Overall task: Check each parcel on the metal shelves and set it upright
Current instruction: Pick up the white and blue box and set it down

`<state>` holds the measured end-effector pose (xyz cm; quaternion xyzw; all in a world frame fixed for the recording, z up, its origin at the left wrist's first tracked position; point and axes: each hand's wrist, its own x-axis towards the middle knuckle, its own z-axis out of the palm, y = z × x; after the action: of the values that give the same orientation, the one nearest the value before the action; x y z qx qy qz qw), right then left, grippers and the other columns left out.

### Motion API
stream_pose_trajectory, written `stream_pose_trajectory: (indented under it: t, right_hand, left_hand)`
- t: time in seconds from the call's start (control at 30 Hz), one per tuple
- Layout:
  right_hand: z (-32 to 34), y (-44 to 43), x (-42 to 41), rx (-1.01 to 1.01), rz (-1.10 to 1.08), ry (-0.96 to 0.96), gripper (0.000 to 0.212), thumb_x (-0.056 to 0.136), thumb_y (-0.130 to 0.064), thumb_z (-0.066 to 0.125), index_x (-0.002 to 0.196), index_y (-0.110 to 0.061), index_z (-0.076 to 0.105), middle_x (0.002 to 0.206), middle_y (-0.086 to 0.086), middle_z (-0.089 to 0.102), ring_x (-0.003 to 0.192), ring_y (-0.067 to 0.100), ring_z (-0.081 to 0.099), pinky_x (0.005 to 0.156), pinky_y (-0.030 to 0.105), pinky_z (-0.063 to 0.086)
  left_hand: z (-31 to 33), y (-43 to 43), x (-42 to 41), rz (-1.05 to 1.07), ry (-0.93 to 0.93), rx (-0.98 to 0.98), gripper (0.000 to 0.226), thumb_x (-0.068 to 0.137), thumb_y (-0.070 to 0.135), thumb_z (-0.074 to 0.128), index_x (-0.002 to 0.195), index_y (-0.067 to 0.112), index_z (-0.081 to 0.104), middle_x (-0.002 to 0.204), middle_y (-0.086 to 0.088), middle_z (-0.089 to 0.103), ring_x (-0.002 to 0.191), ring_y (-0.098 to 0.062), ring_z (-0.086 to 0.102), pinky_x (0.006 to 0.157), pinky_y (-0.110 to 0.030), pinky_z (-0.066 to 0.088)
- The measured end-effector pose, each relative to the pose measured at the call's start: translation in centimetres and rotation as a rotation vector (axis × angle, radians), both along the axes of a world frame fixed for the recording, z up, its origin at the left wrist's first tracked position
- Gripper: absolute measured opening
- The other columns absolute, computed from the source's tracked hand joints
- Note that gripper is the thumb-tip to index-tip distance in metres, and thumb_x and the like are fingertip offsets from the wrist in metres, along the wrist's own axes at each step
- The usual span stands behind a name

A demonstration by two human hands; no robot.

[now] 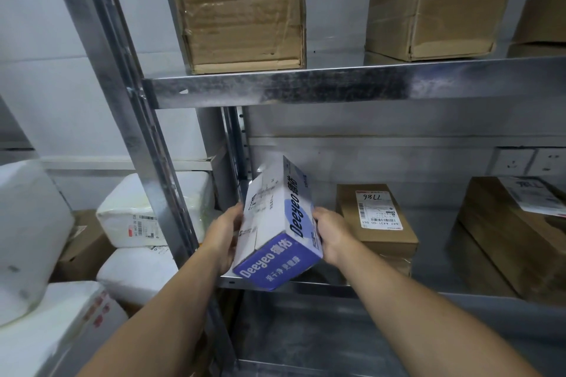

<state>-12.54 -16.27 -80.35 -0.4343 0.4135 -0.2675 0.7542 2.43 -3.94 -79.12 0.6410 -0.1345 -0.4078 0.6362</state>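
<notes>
White-and-purple printed cardboard box point(277, 223) tilted over front lip of galvanised metal shelf point(435, 269), left end. Left hand point(228, 236) grip clasps its left face, right hand point(332, 236) grip clasps its right face. Brown labelled cardboard parcel point(375, 217) lies flat just beside.

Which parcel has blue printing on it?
The white-and-blue Deeyeo box, held tilted between left hand and right hand at the lower shelf's front edge. The shelved cartons are brown cardboard.

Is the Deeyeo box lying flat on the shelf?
No, the left hand and right hand hold the Deeyeo box tilted at the shelf edge.
</notes>
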Motion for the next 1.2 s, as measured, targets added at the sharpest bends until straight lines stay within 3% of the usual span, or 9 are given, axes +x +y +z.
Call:
stream_pose_trajectory:
  t: [0.13, 0.23, 0.3, 0.37, 0.5, 0.63, 0.8, 1.0, 1.2]
  right_hand:
    - [-0.2, 0.3, -0.2, -0.174, 0.055, 0.120, 0.021, 0.105, -0.010, 0.047, 0.124, -0.017, 0.050, 0.098, 0.011, 0.071, 0.077, 0.021, 0.069, 0.066, 0.037, 0.057]
    - [0.0, 0.3, 0.0, -0.226, 0.072, 0.196, 0.023, 0.106, -0.017, 0.048, 0.126, -0.010, 0.057, 0.094, 0.006, 0.071, 0.079, 0.019, 0.068, 0.064, 0.031, 0.053]
    - [0.4, 0.4, 0.1, -0.226, 0.090, 0.258, 0.028, 0.107, -0.027, 0.046, 0.114, -0.004, 0.059, 0.090, 0.000, 0.068, 0.074, 0.014, 0.063, 0.060, 0.027, 0.044]
    - [0.6, 0.2, 0.1, -0.219, 0.099, 0.301, 0.026, 0.106, -0.038, 0.048, 0.106, -0.013, 0.056, 0.094, -0.002, 0.063, 0.072, 0.010, 0.054, 0.059, 0.026, 0.038]
    - [0.2, -0.2, 0.8, -0.168, 0.165, 0.319, 0.043, 0.097, -0.047, 0.060, 0.115, -0.008, 0.067, 0.109, 0.002, 0.074, 0.095, 0.020, 0.067, 0.068, 0.028, 0.044]
    - [-0.5, -0.4, 1.8, -0.222, 0.155, 0.363, 0.032, 0.092, -0.044, 0.069, 0.100, -0.013, 0.069, 0.107, 0.004, 0.077, 0.097, 0.023, 0.072, 0.074, 0.030, 0.049]
    - [-0.3, -0.9, 2.3, -0.238, 0.193, 0.398, 0.019, 0.094, -0.026, 0.071, 0.087, -0.011, 0.062, 0.106, 0.006, 0.074, 0.100, 0.026, 0.071, 0.084, 0.035, 0.055]
    - [0.9, -1.4, 2.7, -0.213, 0.319, 0.485, 0.010, 0.098, -0.019, 0.065, 0.096, -0.012, 0.059, 0.100, 0.009, 0.073, 0.096, 0.028, 0.068, 0.095, 0.048, 0.054]
    - [0.7, -2.2, 3.3, -0.269, 0.344, 0.537, 0.015, 0.100, -0.015, 0.063, 0.087, -0.012, 0.055, 0.109, 0.015, 0.073, 0.094, 0.030, 0.069, 0.091, 0.049, 0.056]
  left_hand:
    - [-0.4, -0.3, 0.2, 0.024, -0.064, 0.029, 0.026, 0.100, 0.032, 0.058, 0.112, 0.010, 0.064, 0.087, -0.008, 0.073, 0.081, -0.029, 0.068, 0.071, -0.037, 0.053]
    - [-0.8, -0.6, 0.5, 0.021, -0.116, 0.081, 0.016, 0.098, 0.025, 0.061, 0.105, 0.010, 0.064, 0.073, -0.007, 0.076, 0.075, -0.030, 0.071, 0.067, -0.036, 0.054]
    - [-1.0, -0.8, 0.8, 0.013, -0.158, 0.104, 0.017, 0.097, 0.022, 0.062, 0.108, 0.009, 0.065, 0.074, -0.007, 0.076, 0.074, -0.030, 0.072, 0.066, -0.036, 0.054]
    - [-1.1, -0.9, 1.2, 0.001, -0.209, 0.114, 0.020, 0.096, 0.020, 0.064, 0.112, 0.009, 0.066, 0.078, -0.009, 0.077, 0.072, -0.030, 0.074, 0.063, -0.036, 0.056]
    - [-0.9, -1.2, 1.5, -0.029, -0.273, 0.138, 0.028, 0.094, 0.019, 0.068, 0.120, 0.012, 0.063, 0.081, -0.008, 0.078, 0.068, -0.027, 0.076, 0.058, -0.034, 0.057]
    - [-0.8, -1.7, 1.8, -0.043, -0.258, 0.183, 0.030, 0.094, 0.019, 0.071, 0.120, 0.011, 0.058, 0.080, -0.007, 0.078, 0.065, -0.024, 0.075, 0.053, -0.031, 0.056]
    - [-1.2, -2.4, 2.7, -0.105, -0.256, 0.311, 0.030, 0.091, 0.023, 0.074, 0.113, 0.004, 0.065, 0.085, -0.012, 0.078, 0.077, -0.032, 0.076, 0.078, -0.048, 0.062]
    - [-0.8, -3.3, 3.4, -0.153, -0.301, 0.439, 0.028, 0.091, 0.026, 0.073, 0.105, 0.004, 0.065, 0.079, -0.008, 0.078, 0.069, -0.025, 0.076, 0.054, -0.029, 0.054]
    - [-1.0, -4.1, 3.9, -0.186, -0.363, 0.482, 0.020, 0.092, 0.024, 0.070, 0.095, 0.005, 0.068, 0.082, -0.008, 0.077, 0.069, -0.023, 0.072, 0.059, -0.028, 0.052]
